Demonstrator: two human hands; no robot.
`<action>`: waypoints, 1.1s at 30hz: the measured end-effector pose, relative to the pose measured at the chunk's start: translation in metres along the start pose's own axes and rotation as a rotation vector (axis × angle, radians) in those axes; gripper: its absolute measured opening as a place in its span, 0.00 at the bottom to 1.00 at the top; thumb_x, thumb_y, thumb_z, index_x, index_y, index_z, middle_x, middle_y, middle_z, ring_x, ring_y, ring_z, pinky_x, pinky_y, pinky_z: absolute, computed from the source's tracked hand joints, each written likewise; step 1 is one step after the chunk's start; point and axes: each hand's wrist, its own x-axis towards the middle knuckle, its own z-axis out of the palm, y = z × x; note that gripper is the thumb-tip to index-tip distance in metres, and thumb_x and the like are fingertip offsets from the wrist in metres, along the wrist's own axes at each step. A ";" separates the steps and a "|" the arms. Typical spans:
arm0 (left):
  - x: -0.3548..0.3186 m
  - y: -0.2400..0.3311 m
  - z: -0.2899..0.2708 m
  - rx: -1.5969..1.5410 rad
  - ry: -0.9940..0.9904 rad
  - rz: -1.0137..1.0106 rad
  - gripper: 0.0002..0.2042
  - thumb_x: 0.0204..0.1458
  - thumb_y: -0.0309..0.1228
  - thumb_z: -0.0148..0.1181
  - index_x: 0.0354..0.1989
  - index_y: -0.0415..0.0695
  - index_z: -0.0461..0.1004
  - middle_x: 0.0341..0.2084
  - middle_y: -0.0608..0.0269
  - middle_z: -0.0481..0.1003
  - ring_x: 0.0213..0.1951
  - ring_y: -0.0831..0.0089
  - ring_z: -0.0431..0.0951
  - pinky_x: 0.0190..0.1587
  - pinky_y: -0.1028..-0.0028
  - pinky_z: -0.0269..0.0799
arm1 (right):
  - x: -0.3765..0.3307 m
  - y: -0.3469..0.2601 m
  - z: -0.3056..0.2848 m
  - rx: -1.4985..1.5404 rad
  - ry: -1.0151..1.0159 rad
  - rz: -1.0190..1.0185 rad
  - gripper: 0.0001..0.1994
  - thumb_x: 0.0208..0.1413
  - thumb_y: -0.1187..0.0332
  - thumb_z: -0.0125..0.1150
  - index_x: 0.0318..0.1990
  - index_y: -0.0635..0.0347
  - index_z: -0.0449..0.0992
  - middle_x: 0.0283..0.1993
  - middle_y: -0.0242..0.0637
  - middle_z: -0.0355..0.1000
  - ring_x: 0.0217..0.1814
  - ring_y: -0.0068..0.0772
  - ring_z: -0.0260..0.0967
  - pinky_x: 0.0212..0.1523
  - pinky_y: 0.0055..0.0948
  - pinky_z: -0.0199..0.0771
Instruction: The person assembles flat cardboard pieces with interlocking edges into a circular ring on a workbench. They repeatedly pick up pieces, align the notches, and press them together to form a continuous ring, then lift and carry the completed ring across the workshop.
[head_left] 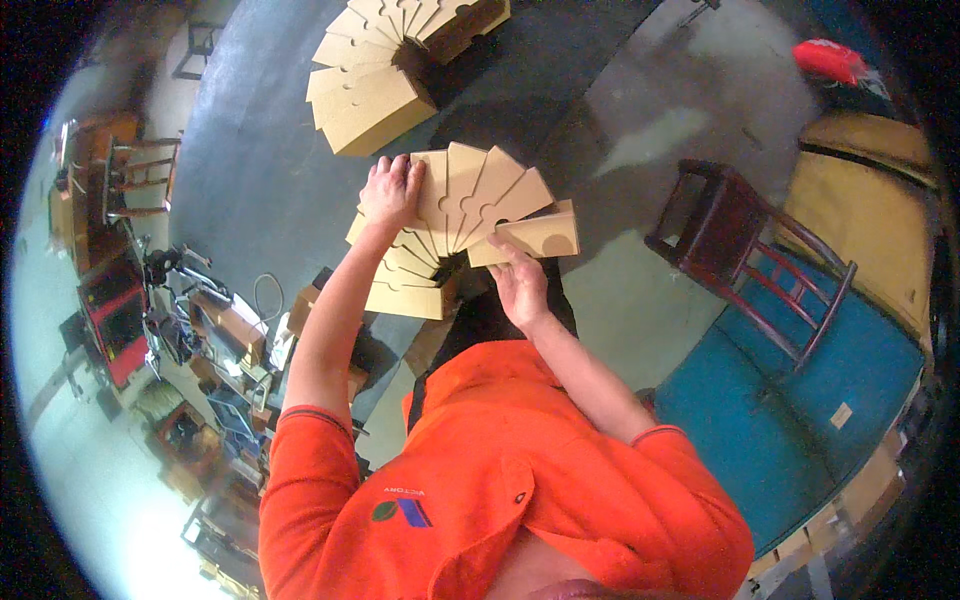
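A fan of flat tan cardboard boxes (462,195), with round thumb notches, curves across the dark table in front of me. My left hand (393,192) lies over the fan's left part, fingers a little apart on the box tops. At the right end, my right hand (519,282) grips the near edge of a cardboard box (548,234), thumb on its upper side. The other fingers are partly hidden. This end box sits at an angle to its neighbour, with a dark gap between them.
A second fan of similar boxes (365,105) lies farther off on the dark table (255,130). To the right, a dark wooden stool (715,215) rests on its side on a teal surface (800,410). Cluttered tools and parts (230,340) stand at the left.
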 end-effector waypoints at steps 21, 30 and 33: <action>0.006 -0.004 0.001 -0.012 0.046 -0.056 0.19 0.57 0.48 0.46 0.39 0.45 0.73 0.35 0.53 0.71 0.40 0.54 0.72 0.38 0.58 0.71 | 0.038 0.020 -0.016 0.046 -0.044 -0.055 0.14 0.54 0.65 0.50 0.35 0.70 0.75 0.41 0.47 0.74 0.46 0.37 0.71 0.55 0.39 0.68; -0.001 0.002 0.006 0.007 0.012 -0.091 0.19 0.57 0.48 0.46 0.39 0.45 0.73 0.35 0.53 0.71 0.41 0.54 0.72 0.39 0.58 0.71 | -0.013 -0.113 -0.023 -1.389 0.188 -0.554 0.24 0.29 0.71 0.52 0.42 0.60 0.79 0.53 0.46 0.68 0.58 0.41 0.63 0.60 0.36 0.60; 0.008 0.000 0.007 -0.019 0.049 -0.057 0.18 0.57 0.47 0.46 0.40 0.44 0.72 0.35 0.53 0.71 0.40 0.53 0.72 0.39 0.57 0.70 | 0.035 -0.112 -0.025 -1.380 0.022 -0.528 0.27 0.28 0.72 0.52 0.44 0.57 0.79 0.61 0.47 0.60 0.64 0.42 0.58 0.63 0.36 0.56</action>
